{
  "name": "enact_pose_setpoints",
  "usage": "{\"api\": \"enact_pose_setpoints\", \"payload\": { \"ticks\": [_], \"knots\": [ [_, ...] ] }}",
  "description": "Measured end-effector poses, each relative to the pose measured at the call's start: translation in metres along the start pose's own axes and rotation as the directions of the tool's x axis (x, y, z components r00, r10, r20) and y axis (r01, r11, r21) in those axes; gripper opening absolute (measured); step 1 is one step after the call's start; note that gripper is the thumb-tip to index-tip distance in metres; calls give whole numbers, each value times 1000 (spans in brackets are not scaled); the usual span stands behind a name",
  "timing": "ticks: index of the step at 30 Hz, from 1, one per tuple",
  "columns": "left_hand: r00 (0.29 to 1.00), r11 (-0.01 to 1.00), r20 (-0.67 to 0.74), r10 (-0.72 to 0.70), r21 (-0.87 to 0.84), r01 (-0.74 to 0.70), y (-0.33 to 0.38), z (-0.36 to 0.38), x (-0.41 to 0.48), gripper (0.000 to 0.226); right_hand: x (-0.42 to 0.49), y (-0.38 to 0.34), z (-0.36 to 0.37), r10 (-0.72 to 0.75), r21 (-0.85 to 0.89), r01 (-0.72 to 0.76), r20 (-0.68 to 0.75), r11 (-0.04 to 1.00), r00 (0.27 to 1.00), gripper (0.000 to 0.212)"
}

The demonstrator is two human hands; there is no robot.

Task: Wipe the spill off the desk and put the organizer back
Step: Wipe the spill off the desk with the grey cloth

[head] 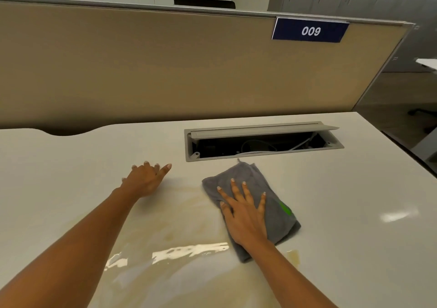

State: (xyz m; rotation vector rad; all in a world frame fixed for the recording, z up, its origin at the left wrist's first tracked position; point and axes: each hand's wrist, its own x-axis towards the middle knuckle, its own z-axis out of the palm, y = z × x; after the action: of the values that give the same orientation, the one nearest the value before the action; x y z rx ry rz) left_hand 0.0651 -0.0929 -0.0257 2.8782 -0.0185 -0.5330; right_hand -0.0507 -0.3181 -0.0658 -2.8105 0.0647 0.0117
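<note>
A folded grey cloth (276, 196) with a green tag lies on the white desk (343, 201). My right hand (246, 215) presses flat on the cloth, fingers spread. A thin yellowish wet smear (179, 222), the spill, covers the desk left of the cloth and below it, with a small yellow patch at the cloth's near right corner. My left hand (144, 177) rests on the desk to the left of the smear, fingers apart, holding nothing. No organizer is in view.
An open cable hatch (262, 142) with wires inside is set into the desk just beyond the cloth. A tan partition (165, 71) with a blue "009" sign (309, 30) runs along the back. The desk's right edge drops to the floor.
</note>
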Motion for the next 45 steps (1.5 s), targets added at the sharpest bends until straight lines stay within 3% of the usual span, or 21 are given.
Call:
{"api": "enact_pose_setpoints", "payload": {
  "ticks": [7,14,21,26,30,37,45],
  "knots": [
    [1000,996,-1,-29,-79,29,-2,3,-1,69,-2,-74,28,-245,24,244,60,969,968,46],
    [1000,976,-4,-28,-218,27,-10,2,1,70,-2,-68,28,-261,20,260,52,965,964,44],
    [1000,979,-8,30,-201,-31,-19,1,0,52,9,-18,8,3,-13,-3,-25,1000,1000,45],
    [1000,954,8,30,-297,-26,-23,-3,0,60,3,16,3,262,-19,-266,-114,964,958,46],
    [999,933,-11,38,-358,-39,-28,-4,-6,60,5,15,3,300,6,-302,-124,953,946,46],
    [999,924,23,-36,-381,42,-41,-13,-15,74,5,-17,5,207,15,-207,-52,978,977,45],
    [1000,943,12,-4,-333,8,-68,-13,-18,73,-23,-86,36,-57,6,57,10,998,998,45]
  ]
}}
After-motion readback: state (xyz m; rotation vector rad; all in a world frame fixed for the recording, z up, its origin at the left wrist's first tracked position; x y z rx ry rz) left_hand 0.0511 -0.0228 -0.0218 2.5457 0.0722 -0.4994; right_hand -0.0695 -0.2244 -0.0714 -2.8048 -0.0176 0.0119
